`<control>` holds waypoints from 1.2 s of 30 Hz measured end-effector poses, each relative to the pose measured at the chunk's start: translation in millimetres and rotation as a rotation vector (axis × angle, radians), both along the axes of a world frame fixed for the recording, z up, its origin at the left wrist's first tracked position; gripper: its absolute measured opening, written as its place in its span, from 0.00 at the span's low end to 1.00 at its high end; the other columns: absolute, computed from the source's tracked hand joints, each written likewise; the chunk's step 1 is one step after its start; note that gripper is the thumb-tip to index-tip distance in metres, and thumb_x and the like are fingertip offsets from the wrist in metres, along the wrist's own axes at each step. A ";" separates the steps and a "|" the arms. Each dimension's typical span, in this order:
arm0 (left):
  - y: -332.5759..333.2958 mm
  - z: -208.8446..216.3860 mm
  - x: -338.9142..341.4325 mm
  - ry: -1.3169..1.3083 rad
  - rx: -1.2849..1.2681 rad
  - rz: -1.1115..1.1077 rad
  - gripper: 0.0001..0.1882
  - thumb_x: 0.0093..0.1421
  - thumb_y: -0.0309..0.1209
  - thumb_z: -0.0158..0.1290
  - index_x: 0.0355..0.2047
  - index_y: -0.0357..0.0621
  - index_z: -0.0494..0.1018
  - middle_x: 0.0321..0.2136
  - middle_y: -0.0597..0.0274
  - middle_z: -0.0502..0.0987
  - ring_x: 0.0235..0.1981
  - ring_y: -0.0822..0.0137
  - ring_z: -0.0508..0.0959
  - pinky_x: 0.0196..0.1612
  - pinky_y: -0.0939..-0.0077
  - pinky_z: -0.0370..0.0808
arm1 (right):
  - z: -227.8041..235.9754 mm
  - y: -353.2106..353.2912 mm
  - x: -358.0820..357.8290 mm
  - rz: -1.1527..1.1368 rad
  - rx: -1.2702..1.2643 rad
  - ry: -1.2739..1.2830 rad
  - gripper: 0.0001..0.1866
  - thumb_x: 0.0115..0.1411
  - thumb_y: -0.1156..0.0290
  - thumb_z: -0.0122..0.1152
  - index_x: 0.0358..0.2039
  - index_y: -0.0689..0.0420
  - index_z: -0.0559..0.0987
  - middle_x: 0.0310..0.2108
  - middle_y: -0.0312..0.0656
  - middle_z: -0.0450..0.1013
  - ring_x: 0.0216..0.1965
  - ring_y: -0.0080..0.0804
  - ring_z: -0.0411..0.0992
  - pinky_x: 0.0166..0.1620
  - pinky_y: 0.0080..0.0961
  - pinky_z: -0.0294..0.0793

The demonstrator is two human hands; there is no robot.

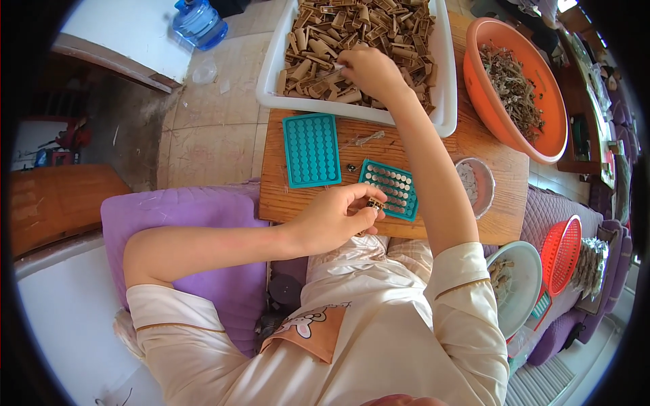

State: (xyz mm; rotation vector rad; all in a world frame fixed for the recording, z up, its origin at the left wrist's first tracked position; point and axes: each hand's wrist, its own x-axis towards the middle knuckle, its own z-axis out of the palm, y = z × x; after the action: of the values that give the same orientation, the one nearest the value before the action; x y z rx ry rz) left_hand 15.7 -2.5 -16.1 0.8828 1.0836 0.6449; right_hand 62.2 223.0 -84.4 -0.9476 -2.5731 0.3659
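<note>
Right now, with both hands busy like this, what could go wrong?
The left hand holds a small dark-and-gold item right by the teal tray of round pieces; a slip might drop it among them.

The right forearm passes close beside that tray, so pulling back low could jog it.

The right hand is among loose, heaped brown pieces; rummaging could perhaps flick some over the white bin's rim.

0 texts or labels readable; 0 numbers; 0 signs
</note>
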 end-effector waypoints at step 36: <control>9.3 7.3 -2.3 0.124 0.304 0.279 0.18 0.60 0.27 0.42 0.51 0.39 0.61 0.37 0.65 0.71 0.33 0.80 0.68 0.38 0.87 0.66 | 16.0 -154.8 133.1 -0.635 -0.515 0.851 0.09 0.49 0.76 0.58 0.33 0.63 0.76 0.27 0.38 0.72 0.29 0.21 0.69 0.34 0.17 0.68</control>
State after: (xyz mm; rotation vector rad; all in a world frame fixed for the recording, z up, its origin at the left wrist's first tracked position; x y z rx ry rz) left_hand 13.4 6.8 -8.9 1.0517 1.2530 1.0172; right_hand 195.4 68.3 -68.4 -1.3342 -1.3476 0.9985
